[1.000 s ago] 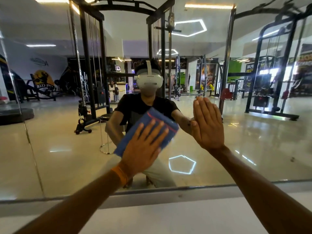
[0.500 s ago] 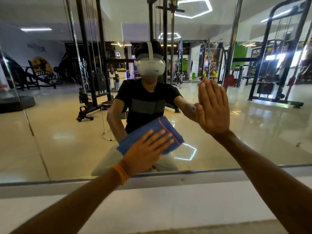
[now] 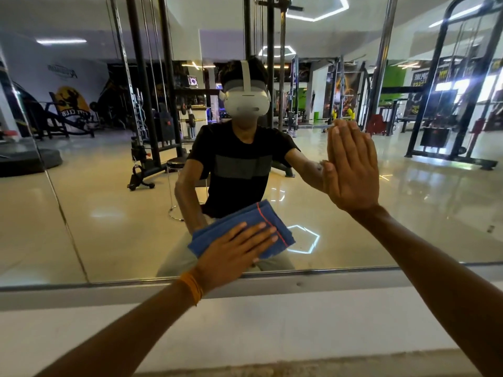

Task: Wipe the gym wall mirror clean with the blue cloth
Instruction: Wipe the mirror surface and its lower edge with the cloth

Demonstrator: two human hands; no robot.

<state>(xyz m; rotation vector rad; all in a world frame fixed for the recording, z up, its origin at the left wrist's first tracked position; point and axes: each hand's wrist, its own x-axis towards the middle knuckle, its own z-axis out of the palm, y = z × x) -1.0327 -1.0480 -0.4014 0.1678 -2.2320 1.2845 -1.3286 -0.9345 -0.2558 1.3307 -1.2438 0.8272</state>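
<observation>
Showing one legible word in the mirror (image 3: pixel 109 213).
Reading "CLUB" on the yellow wall emblem (image 3: pixel 71 103) reflected far left; blurring illegibly on the script logo (image 3: pixel 62 73) above and banners (image 3: pixel 424 78) at right.

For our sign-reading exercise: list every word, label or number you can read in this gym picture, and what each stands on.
"CLUB": yellow round emblem reflected in the large wall mirror; letters before it unclear.
Dark lettering above that emblem: too blurred to read.
Dark hanging banners, far right: too blurred to read.
Folded blue cloth: no text.
</observation>
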